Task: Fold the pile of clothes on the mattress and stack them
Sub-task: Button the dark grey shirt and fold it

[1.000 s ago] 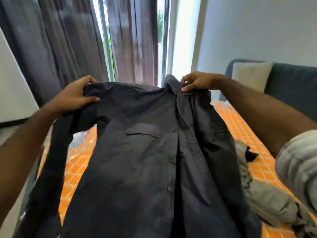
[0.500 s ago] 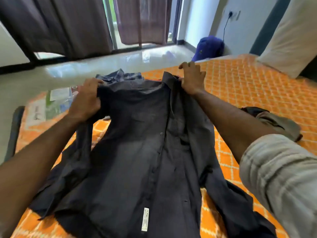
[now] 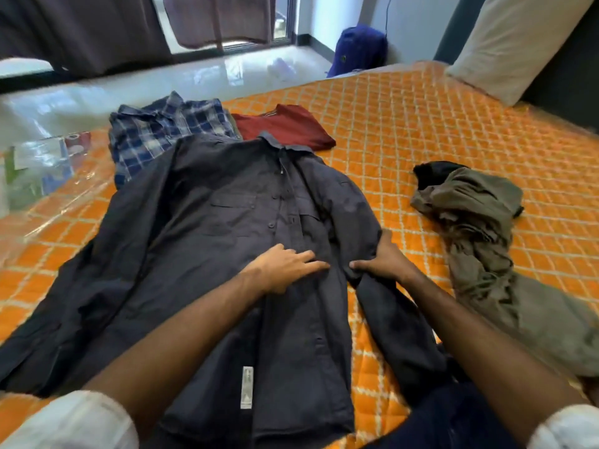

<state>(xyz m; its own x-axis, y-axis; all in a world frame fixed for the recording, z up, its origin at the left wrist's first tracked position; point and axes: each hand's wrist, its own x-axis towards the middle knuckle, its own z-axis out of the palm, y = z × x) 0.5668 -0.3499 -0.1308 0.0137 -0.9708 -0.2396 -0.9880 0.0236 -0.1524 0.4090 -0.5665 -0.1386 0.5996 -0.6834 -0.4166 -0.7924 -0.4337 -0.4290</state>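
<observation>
Lying flat, the dark shirt (image 3: 201, 241) bears the spread left grip (image 3: 285, 267); the right grip (image 3: 385, 260) pinches its edge.

Plaid shirt (image 3: 152, 134) partly under dark shirt (image 3: 201, 241)

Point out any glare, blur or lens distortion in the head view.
Head view: window glare on the floor and on the plastic over the mattress; wide-angle bending at the edges; slight softness overall, though the dark shirt stays readable.

- Bare orange mattress (image 3: 405, 131) lies open between the dark shirt (image 3: 207, 241) and the olive garment (image 3: 476, 228).
- Plaid shirt (image 3: 155, 134) and red top (image 3: 282, 124) crowd the shirt's collar end.
</observation>
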